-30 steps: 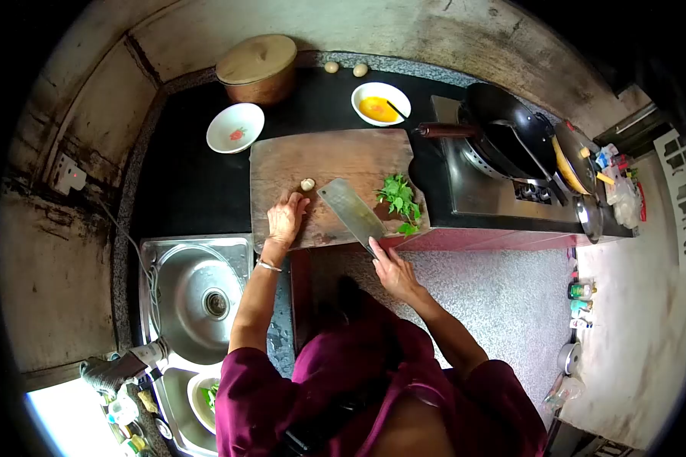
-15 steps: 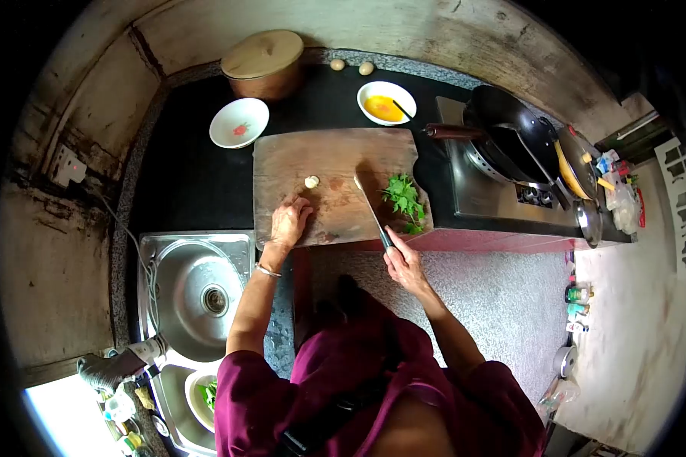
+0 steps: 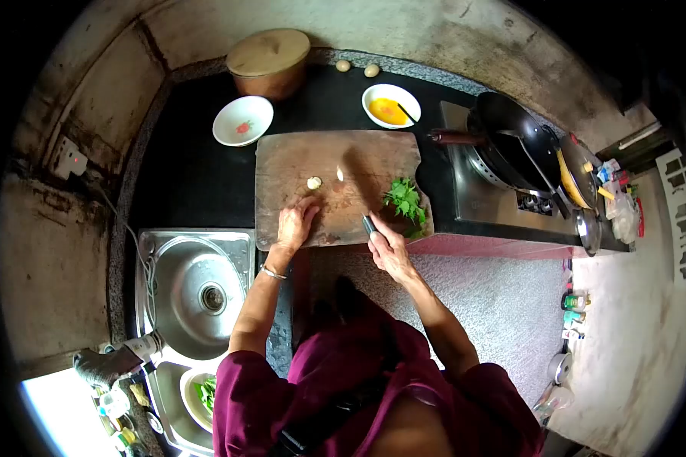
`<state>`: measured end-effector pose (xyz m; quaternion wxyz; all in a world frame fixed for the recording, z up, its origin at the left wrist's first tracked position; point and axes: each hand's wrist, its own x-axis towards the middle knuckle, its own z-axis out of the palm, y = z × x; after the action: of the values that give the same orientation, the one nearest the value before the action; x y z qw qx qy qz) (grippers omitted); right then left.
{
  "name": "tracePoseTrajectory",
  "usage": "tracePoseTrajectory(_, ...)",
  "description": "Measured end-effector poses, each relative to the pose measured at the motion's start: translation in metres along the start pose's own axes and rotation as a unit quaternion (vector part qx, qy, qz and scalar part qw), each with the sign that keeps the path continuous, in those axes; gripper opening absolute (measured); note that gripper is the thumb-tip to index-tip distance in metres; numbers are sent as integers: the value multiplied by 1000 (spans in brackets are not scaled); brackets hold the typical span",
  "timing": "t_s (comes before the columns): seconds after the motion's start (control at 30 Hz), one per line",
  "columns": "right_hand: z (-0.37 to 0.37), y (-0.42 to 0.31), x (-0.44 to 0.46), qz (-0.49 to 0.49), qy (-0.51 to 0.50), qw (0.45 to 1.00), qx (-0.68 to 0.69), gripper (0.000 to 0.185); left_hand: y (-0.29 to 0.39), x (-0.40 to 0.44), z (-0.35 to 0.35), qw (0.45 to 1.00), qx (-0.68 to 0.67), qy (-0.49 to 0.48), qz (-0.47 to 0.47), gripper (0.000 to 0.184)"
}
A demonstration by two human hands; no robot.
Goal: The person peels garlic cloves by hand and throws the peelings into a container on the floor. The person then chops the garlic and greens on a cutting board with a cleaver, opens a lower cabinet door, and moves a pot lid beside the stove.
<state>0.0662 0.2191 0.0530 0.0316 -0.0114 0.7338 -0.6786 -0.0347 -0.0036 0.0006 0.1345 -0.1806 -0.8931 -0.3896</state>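
My right hand (image 3: pixel 389 247) is wrapped round the black handle of a cleaver (image 3: pixel 360 179), whose blade is blurred over the wooden cutting board (image 3: pixel 290 156). A small pale piece (image 3: pixel 340 174) shows beside the blade. My left hand (image 3: pixel 295 222) rests on the board's near left part with its fingers curled together; anything under them is hidden. Just beyond those fingers lies a whitish clove-like piece (image 3: pixel 314 183). Green leaves (image 3: pixel 405 199) are heaped at the board's right side.
Behind the board stand a white bowl (image 3: pixel 242 120), a lidded pot (image 3: pixel 268 65), two eggs (image 3: pixel 357 68) and a bowl of beaten egg (image 3: pixel 391 106). The stove (image 3: pixel 476 199) with a wok (image 3: pixel 514 141) is right. A sink (image 3: pixel 206 297) is at the near left.
The cleaver has swung left from near the leaves, its blade now blurred, and my right hand has shifted slightly left since the last frame. My left hand has stayed nearly in place.
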Motion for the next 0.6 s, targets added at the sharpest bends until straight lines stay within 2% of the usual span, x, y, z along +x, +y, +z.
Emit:
tracePoseTrajectory(0.03, 5, -13, -1, 145, -5, 977, 154, 46, 1, -1, 3, 1000, 4, 16, 12, 18)
tracePoseTrajectory(0.07, 3, -14, 1, 182, -4, 970, 160, 45, 2, -3, 6, 999, 8, 31, 25, 22)
tracePoseTrajectory(0.2, 1, -12, 1, 180, -17, 971, 155, 45, 20, 4, 10, 1000, -24, 4, 11, 32)
tracePoseTrajectory(0.27, 2, -15, 3, 186, -24, 963, 195, 45, 31, 10, 9, 995, -90, 7, 35, 38)
tracePoseTrajectory(0.3, 3, -15, 4, 185, -29, 963, 195, 45, 34, 12, 10, 997, -67, -7, 31, 43)
tracePoseTrajectory(0.37, 1, -13, 3, 186, -37, 961, 203, 46, 40, 20, 13, 995, -80, -48, -22, 44)
tracePoseTrajectory(0.47, 0, -12, -3, 185, -41, 952, 240, 46, 30, 24, 25, 995, -100, -15, -6, 47)
tracePoseTrajectory(0.6, -1, -18, -4, 177, -54, 939, 289, 47, 20, 27, 35, 996, -73, -40, -22, 49)
